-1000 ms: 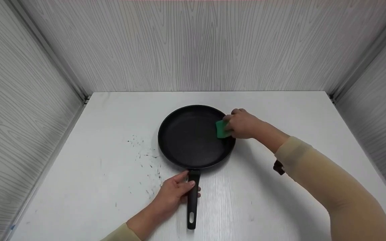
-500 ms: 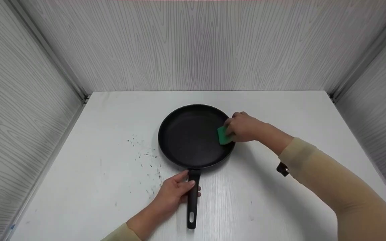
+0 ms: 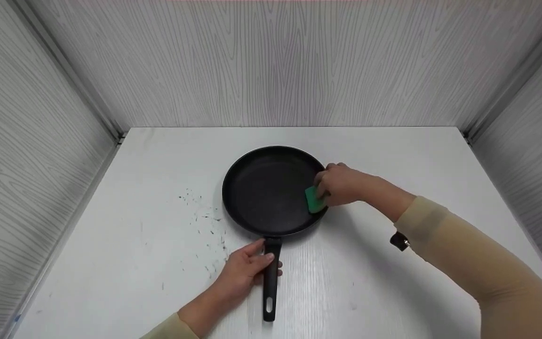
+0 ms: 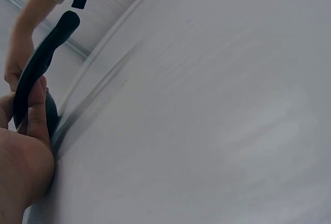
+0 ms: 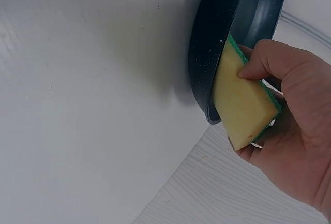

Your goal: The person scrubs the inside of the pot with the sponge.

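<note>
A round black frying pan (image 3: 271, 193) sits on the white table, its handle (image 3: 269, 292) toward the near edge. My left hand (image 3: 243, 270) grips that handle close to the pan body, thumb on top; the left wrist view shows the handle (image 4: 44, 58) between thumb and fingers. At the pan's right inner side, my right hand (image 3: 344, 186) pinches a sponge (image 3: 314, 200), green side showing from above. In the right wrist view the sponge (image 5: 243, 100) shows its yellow foam and green scouring layer, lying against the pan's rim. The right fingertips are partly hidden behind it.
Dark flecks and scratches (image 3: 210, 230) mark the white tabletop (image 3: 125, 263) left of the pan. Grey wood-grain panels stand at the back (image 3: 271, 66) and on both sides. A small dark device (image 3: 399, 241) is at the right sleeve.
The right hand and sponge have slid along the pan's right inner side toward the near edge. The left hand and the pan have stayed in place.
</note>
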### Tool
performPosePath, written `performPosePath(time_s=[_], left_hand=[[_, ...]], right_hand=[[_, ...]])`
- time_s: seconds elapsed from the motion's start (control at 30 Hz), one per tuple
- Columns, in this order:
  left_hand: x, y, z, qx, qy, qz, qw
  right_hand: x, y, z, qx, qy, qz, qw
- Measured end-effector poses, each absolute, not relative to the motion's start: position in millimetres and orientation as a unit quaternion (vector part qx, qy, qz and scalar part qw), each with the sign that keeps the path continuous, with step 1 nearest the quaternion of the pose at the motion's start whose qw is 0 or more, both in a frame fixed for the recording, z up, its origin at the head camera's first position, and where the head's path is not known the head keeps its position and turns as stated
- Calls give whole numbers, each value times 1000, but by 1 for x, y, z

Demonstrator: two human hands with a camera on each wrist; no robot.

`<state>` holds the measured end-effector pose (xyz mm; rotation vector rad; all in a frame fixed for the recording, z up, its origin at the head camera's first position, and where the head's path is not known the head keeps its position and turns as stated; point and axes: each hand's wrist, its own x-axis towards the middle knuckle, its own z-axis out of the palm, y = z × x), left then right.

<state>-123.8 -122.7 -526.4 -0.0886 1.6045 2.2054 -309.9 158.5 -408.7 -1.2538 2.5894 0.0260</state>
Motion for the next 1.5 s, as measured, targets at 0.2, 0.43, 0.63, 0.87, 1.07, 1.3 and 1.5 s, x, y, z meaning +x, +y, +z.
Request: performPosePath(time_s=[0.2, 0.43, 0.63, 0.87, 1.07, 1.3, 1.5], left_hand=[[-124, -123, -528, -30, 579, 789, 204], [-124, -123, -528, -32, 580, 788, 203], [-125, -123, -527, -34, 578, 789, 205], [-124, -123, -527, -29, 578, 789, 205], [-124, -124, -527, -33, 579, 787, 208], [-121, -126, -528, -27, 568, 795, 210], [-120, -128, -528, -25, 561, 800, 210]], right_hand=[[-306, 157, -409, -442, 884, -4, 150], [-301, 156, -407, -445, 876, -37, 184], [-298, 155, -411, -433, 874, -64, 211], [-293, 151, -417, -436, 867, -83, 226], [-289, 145, -420, -437, 862, -95, 238], [-284, 137, -425, -448, 852, -112, 244], [-281, 128, -429, -453, 849, -117, 247]])
